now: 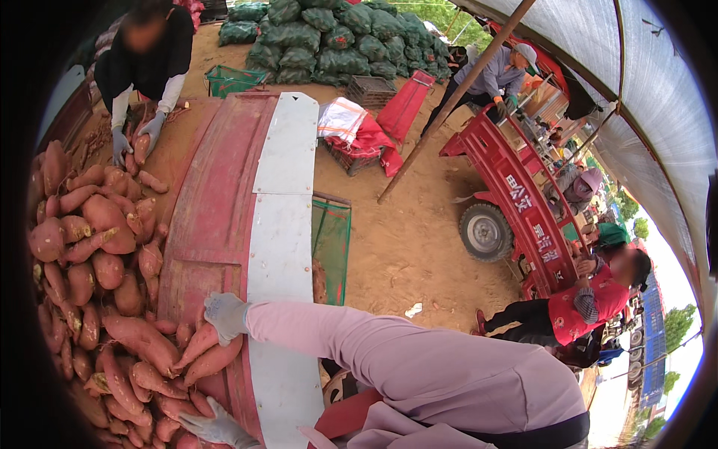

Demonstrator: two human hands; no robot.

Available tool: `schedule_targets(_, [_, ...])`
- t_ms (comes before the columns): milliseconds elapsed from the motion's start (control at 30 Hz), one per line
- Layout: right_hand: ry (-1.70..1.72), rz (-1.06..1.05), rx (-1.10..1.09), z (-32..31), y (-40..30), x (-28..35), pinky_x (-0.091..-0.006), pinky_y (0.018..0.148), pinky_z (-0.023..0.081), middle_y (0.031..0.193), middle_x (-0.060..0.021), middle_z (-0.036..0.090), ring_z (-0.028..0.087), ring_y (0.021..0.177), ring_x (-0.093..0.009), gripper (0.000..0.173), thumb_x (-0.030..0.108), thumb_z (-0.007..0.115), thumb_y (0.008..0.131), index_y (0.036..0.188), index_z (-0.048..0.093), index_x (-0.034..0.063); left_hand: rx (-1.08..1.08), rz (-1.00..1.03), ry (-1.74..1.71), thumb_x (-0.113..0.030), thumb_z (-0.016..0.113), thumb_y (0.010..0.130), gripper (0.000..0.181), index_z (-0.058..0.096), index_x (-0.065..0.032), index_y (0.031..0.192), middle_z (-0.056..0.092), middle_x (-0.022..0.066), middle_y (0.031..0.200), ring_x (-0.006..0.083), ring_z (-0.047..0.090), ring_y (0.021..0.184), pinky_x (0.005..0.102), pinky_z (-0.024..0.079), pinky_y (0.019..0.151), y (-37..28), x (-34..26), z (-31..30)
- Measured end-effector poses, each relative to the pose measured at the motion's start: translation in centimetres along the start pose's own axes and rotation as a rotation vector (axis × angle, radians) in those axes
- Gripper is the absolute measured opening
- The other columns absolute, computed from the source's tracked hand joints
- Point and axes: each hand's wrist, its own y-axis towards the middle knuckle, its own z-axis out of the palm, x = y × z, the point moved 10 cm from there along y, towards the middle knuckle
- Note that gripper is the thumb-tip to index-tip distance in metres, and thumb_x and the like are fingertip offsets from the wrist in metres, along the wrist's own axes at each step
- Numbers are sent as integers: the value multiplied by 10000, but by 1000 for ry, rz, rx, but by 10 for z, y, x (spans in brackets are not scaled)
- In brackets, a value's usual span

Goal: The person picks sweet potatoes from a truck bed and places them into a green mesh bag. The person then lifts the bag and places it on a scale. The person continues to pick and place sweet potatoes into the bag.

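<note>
Large pinkish-red sweet potatoes [143, 342] fill the lower left side of a red metal cargo bed. My right hand [226, 317], in a pale grey glove, reaches over the bed's light-grey metal edge [280, 247]. Its fingers curl around the upper end of a sweet potato [201, 345], with another [216, 362] directly below. Nearer the bottom, my left hand [217, 425], also gloved, has its fingers apart over the pile and touches sweet potatoes; part of it is cut off by the frame's bottom edge.
Across the bed a gloved person [143, 62] handles sweet potatoes. Green mesh [331, 241] hangs beside the bed edge. A slanted pole [449, 112], a covered crate [350, 157], stacked green mesh sacks [331, 42] and a red cargo tricycle [505, 191] with people around it stand beyond.
</note>
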Motion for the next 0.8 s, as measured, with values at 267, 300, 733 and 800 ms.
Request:
schedule_targets(267, [836, 213, -141, -5, -76, 12, -433, 892, 461, 1045, -252, 636, 604, 1015, -393, 637, 445, 738, 671, 1064, 630, -45, 759, -892, -1832, -359, 443, 982, 421, 576, -50, 1237, 617, 113, 1186, 218, 616, 1037, 347, 505, 898, -69, -159, 76])
schedule_targets(300, [915, 232, -286, 10, -76, -8, -435, 843, 481, 957, -259, 649, 628, 964, -394, 621, 450, 759, 654, 993, 641, -56, 825, -940, -1798, -348, 437, 985, 393, 616, -52, 1172, 644, 94, 1140, 196, 638, 987, 327, 523, 860, -67, -174, 75])
schedule_targets(733, [1687, 690, -411, 49, -274, -240, -312, 866, 492, 1154, -189, 618, 620, 1045, -263, 645, 397, 627, 883, 1297, 466, -70, 773, -1264, -1127, -528, 604, 821, 495, 553, -217, 1203, 626, 1, 1058, 208, 610, 888, 313, 453, 738, -47, -130, 147])
schedule_targets(800, [1391, 661, -599, 71, -259, -271, -355, 917, 473, 1195, -233, 599, 601, 1104, -313, 666, 397, 639, 870, 1322, 454, -56, 719, -1311, -1057, -507, 601, 825, 469, 558, -214, 1189, 629, -1, 1059, 206, 613, 910, 307, 468, 723, -41, -131, 143])
